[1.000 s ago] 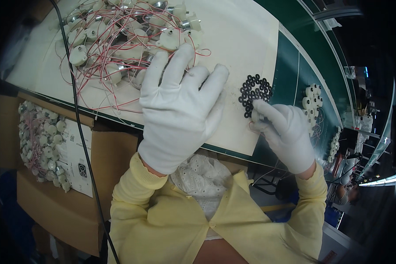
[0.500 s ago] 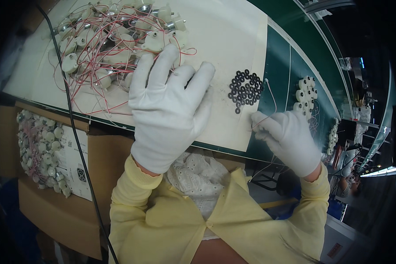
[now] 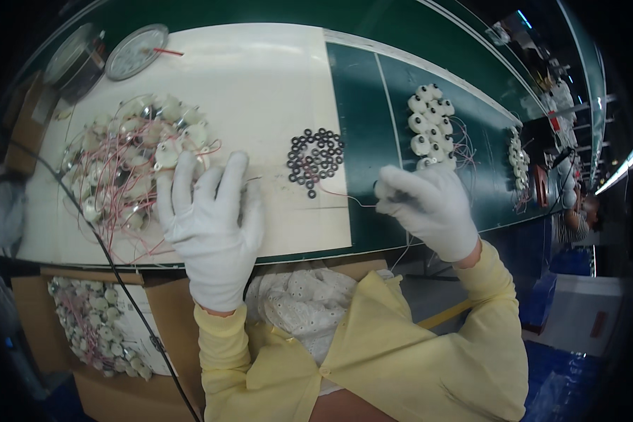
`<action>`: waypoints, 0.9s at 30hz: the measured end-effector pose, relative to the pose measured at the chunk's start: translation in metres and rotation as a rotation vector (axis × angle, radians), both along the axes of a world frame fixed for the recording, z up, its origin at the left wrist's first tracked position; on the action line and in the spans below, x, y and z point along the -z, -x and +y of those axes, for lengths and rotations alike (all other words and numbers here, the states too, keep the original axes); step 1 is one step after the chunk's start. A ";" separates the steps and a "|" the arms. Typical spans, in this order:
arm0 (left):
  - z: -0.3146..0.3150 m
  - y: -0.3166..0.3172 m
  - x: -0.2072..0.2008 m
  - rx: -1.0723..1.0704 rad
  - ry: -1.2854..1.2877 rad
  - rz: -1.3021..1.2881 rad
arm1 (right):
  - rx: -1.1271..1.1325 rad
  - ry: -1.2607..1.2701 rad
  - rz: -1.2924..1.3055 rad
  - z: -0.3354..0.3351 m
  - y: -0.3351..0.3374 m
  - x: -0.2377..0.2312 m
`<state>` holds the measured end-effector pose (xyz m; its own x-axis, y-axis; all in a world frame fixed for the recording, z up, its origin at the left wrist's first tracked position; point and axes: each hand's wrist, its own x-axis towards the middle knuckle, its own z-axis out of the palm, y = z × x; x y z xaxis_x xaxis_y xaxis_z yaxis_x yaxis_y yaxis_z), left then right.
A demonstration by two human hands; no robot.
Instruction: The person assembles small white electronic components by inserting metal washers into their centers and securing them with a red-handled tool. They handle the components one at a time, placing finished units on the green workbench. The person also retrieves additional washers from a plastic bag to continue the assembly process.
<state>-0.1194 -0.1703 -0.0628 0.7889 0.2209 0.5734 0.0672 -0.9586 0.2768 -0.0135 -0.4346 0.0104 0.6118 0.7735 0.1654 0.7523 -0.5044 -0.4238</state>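
My left hand (image 3: 214, 235), in a white glove, lies over the near right edge of a heap of small whitish motors (image 3: 130, 158) with red wires. Its fingers are spread, and the fingertips touch or nearly touch a motor (image 3: 167, 155). Over the green part of the bench, my right hand (image 3: 429, 211), also gloved, has its fingers closed. A thin reddish wire (image 3: 348, 197) runs leftward from them; what they hold is hidden. Small black rings (image 3: 315, 160) lie in a cluster between my hands.
Several motors with black rings on them (image 3: 429, 123) stand in rows beyond my right hand. A cardboard box (image 3: 130, 401) with more wired motors is below the bench at left. A black cable (image 3: 105, 243) crosses the left side. A clear tub (image 3: 77, 63) and round lid (image 3: 137, 53) sit far left.
The whole view has shifted, bringing the tub and lid into sight. The wire from my right hand now stretches left toward the rings instead of looping upward. My left hand stays at the heap.
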 end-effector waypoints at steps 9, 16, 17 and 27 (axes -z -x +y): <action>-0.003 0.000 -0.003 -0.009 -0.081 0.066 | 0.213 -1.339 1.291 -0.138 -0.008 -0.002; -0.005 0.000 -0.001 -0.027 -0.085 0.087 | 0.296 -1.401 1.574 -0.157 -0.026 0.012; -0.005 -0.001 -0.001 -0.025 -0.087 0.085 | 0.259 -1.396 1.556 -0.164 -0.030 0.017; -0.004 -0.003 0.002 -0.033 -0.120 0.073 | 0.735 -1.057 1.010 -0.245 -0.080 0.031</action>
